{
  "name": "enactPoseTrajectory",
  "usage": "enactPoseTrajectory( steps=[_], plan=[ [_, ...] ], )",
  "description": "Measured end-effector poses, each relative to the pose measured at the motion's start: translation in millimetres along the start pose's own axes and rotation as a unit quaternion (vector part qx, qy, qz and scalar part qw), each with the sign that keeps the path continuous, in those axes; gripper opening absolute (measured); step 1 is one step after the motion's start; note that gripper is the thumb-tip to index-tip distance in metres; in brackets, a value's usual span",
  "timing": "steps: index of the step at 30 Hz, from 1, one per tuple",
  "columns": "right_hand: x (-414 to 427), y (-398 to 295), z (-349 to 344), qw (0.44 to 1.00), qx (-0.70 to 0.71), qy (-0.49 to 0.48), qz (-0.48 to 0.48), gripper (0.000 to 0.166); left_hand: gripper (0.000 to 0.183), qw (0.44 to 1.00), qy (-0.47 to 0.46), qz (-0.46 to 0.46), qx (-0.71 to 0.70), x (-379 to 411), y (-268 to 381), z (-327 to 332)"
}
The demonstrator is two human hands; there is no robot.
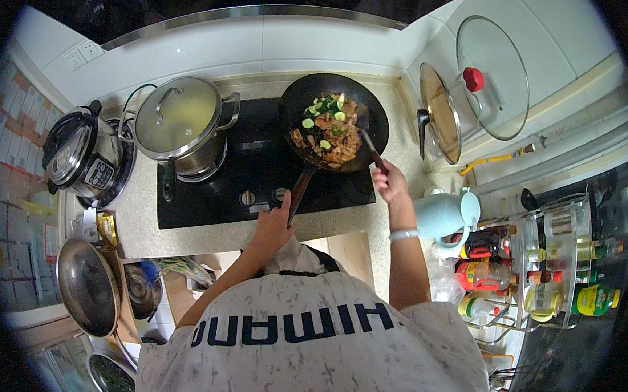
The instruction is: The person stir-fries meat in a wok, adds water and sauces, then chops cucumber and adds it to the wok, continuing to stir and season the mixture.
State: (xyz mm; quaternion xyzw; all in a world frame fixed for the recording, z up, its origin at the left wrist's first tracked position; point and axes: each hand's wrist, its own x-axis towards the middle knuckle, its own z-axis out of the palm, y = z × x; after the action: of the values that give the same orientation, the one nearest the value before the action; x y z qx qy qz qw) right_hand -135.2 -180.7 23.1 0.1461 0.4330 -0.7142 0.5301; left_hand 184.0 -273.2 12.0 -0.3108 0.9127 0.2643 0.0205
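My right hand (391, 184) grips the dark handle of a cooking spatula (371, 145), whose metal end reaches into a black wok (378, 99). Browned meat slices (342, 149) lie in the wok with pale green vegetable slices (340, 116) and some dark green pieces. Beside the wok's brown handle (300, 192) is my left hand (273, 223). Its forefinger points forward, close to a stove knob (280, 195). Whether the other fingers close on the handle or touch the knob is hidden.
A lidded pot (177, 118) occupies the left burner of the black cooktop (258, 137). Further left stands an electric pressure cooker (85, 152). On the right are a light-blue jug (438, 213), a rack of bottles (522, 265) and two glass lids (441, 115) by the wall.
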Motion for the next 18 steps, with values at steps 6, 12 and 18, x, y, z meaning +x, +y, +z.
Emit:
enactPoseTrajectory(
  steps=[6,12,18],
  plan=[
    [-20.8,30.6,81.2,0.895,-0.408,0.026,-0.181,0.029,0.090,1.000,0.018,-0.003,0.013,-1.6,-5.4,0.0],
    [-103.6,70.6,93.0,0.520,-0.754,0.028,-0.400,0.030,0.094,0.999,0.033,0.012,0.033,-0.6,-9.2,8.0],
    [-171.1,85.9,83.7,0.703,-0.614,0.036,-0.356,0.026,0.095,0.998,0.047,0.020,0.030,1.6,-11.5,9.0]
  ],
)
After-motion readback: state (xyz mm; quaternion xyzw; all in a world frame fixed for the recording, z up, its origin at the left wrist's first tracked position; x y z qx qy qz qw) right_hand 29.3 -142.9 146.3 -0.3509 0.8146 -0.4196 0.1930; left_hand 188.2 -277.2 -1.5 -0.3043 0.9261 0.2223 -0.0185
